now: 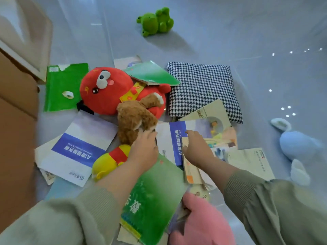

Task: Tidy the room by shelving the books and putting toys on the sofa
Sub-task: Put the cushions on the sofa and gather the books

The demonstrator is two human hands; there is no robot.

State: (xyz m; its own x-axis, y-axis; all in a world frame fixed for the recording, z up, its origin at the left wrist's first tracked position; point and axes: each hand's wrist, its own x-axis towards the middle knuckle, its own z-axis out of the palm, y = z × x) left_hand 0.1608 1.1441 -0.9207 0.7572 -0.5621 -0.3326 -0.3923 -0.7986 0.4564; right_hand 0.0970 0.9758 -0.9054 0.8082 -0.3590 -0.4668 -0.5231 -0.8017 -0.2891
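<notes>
The book with the blue stripe (166, 138) lies on the floor (230, 41) in the pile, between my two hands. My left hand (144, 147) touches its left edge, right by the brown teddy (136, 117). My right hand (196, 149) rests on top of it, fingers a bit bent. I cannot tell if either hand really holds it. A big green book (155, 195) lies under my left arm. The teddy lies on a red plush toy (106, 91). A checked cushion (201, 87) is just behind. A green frog (155, 22) and a blue bunny (297, 144) lie far off.
</notes>
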